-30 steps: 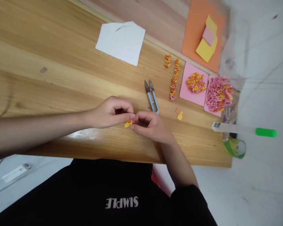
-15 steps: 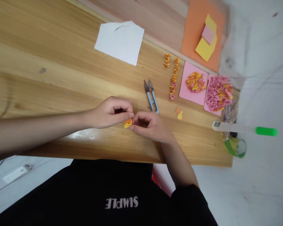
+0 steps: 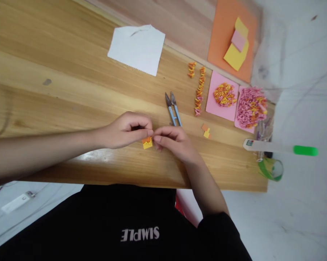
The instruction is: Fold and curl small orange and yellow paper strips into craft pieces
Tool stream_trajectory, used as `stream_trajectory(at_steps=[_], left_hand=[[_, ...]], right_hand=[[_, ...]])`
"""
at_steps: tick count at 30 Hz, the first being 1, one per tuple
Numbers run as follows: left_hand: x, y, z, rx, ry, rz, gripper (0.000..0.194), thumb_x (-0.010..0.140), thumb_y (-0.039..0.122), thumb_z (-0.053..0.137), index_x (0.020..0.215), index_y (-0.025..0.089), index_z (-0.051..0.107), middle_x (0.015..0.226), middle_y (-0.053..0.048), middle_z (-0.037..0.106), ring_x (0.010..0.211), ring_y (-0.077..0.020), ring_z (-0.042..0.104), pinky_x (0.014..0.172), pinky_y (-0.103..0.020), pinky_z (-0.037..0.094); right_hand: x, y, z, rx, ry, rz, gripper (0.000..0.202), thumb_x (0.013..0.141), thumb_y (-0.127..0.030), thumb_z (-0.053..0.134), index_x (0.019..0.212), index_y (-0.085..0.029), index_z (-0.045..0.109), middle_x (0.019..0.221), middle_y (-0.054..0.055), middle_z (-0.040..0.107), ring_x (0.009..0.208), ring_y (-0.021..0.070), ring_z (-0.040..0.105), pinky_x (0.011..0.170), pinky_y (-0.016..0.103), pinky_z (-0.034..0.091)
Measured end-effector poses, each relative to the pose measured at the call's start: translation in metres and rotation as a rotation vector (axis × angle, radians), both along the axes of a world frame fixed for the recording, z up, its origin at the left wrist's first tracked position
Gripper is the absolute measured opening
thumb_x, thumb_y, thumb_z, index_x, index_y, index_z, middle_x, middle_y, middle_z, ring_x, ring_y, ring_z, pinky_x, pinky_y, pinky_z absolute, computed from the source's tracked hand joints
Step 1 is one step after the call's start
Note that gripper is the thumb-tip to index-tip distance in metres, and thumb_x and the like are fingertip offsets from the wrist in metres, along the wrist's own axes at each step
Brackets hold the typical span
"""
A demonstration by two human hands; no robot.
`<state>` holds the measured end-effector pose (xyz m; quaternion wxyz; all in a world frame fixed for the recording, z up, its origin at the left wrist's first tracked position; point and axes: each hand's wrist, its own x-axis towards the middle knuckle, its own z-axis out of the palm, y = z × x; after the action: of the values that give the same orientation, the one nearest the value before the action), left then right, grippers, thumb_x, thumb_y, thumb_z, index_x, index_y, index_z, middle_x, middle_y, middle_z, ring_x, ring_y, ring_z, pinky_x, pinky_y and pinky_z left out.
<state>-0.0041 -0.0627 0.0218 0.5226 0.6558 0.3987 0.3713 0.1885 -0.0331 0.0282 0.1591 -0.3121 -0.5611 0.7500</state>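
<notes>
My left hand (image 3: 132, 129) pinches a small orange and yellow piece of paper (image 3: 147, 143) between thumb and fingers, just above the wooden table. Its yellow part hangs below my thumb, with tiny yellow bits along the middle. My right hand (image 3: 173, 142) is close against it on the right, thumb and fingers pinched together; whatever is between those fingertips is too small to make out. Thread snips (image 3: 173, 109) with blue handles lie just beyond my right hand, blades pointing away. A few small orange and yellow paper pieces (image 3: 206, 132) lie to the right.
White paper (image 3: 136, 49) lies at the back. Rows of orange twists (image 3: 199, 90) lie near pink sheets (image 3: 211, 103) heaped with curled orange and pink bits (image 3: 252, 108). Orange sheet (image 3: 219, 40), glue bottle (image 3: 272, 146) and green tape roll (image 3: 271, 169) are at the right.
My right fingertips have shifted slightly up and off the paper's lower edge, so more of its yellow part shows. My left hand keeps its pinch. The whole view has shifted slightly.
</notes>
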Motion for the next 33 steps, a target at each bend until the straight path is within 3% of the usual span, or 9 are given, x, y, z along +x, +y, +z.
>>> stream_trajectory(at_steps=[4,11,33], left_hand=[[0.0003,0.0002,-0.0004,0.015,0.005,0.008,0.023,0.084,0.019,0.052,0.061,0.016,0.054,0.057,0.004,0.052,0.053,-0.0072,0.048,0.052,-0.017,0.039],[-0.0016,-0.0005,-0.0010,-0.009,0.038,0.003,0.025,0.085,0.022,0.050,0.061,0.017,0.054,0.058,0.003,0.052,0.053,-0.0083,0.048,0.052,-0.018,0.038],[-0.0016,0.0000,0.0014,-0.052,0.024,-0.016,0.029,0.087,0.030,0.057,0.061,0.017,0.053,0.058,0.002,0.052,0.054,-0.0085,0.047,0.052,-0.019,0.039]], right_hand=[[-0.0027,-0.0014,-0.0003,0.010,-0.015,-0.066,0.032,0.081,-0.045,0.068,0.069,-0.016,0.063,0.058,-0.004,0.055,0.051,0.0066,0.048,0.051,0.021,0.041],[-0.0053,-0.0016,0.0026,0.014,-0.064,-0.062,0.039,0.077,-0.053,0.071,0.066,-0.016,0.062,0.054,-0.005,0.053,0.049,0.0060,0.046,0.048,0.020,0.039],[-0.0031,-0.0012,-0.0016,-0.031,-0.046,-0.055,0.029,0.072,-0.044,0.077,0.074,-0.017,0.066,0.057,-0.006,0.054,0.051,0.0061,0.044,0.047,0.020,0.035]])
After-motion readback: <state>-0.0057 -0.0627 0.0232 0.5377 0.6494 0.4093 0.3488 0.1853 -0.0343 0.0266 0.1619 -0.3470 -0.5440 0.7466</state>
